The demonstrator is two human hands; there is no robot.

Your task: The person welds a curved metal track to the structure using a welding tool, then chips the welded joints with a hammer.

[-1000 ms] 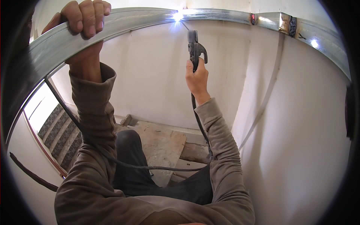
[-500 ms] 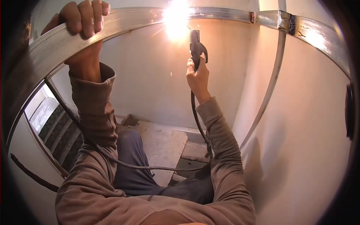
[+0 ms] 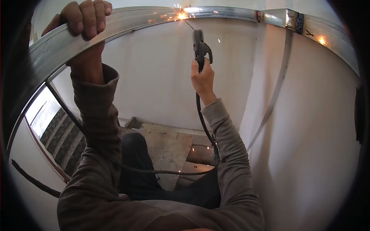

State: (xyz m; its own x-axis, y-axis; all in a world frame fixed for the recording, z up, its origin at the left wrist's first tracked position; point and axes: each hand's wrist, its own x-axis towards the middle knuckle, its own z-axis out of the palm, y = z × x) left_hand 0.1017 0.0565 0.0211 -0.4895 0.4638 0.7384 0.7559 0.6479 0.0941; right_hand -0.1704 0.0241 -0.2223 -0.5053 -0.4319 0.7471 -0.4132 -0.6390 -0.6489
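Observation:
A shiny metal bar (image 3: pixel 138 19) arches across the top of the head view. My left hand (image 3: pixel 85 19) is closed over it at the upper left, fingers draped on its near face. My right hand (image 3: pixel 203 79) grips a black welding electrode holder (image 3: pixel 199 46) below the bar. A thin electrode (image 3: pixel 189 24) slants up-left from the holder's jaws to the bar, where a small orange glow (image 3: pixel 182 15) throws sparks. Dark weld marks (image 3: pixel 300 24) show farther right on the bar. The holder's cable (image 3: pixel 201 115) hangs down past my right sleeve and crosses my lap.
Pale walls (image 3: pixel 173 69) stand ahead and to the right. A board (image 3: pixel 163 150) lies on the floor by my knee, with wooden pieces (image 3: pixel 202 154) beside it. Steps (image 3: pixel 63 136) show through an opening at left. Sparks are falling near the floor.
The bright white arc has shrunk to a small orange glow with sparks, and the scene is darker. Both hands keep nearly the same place; the holder has shifted slightly left.

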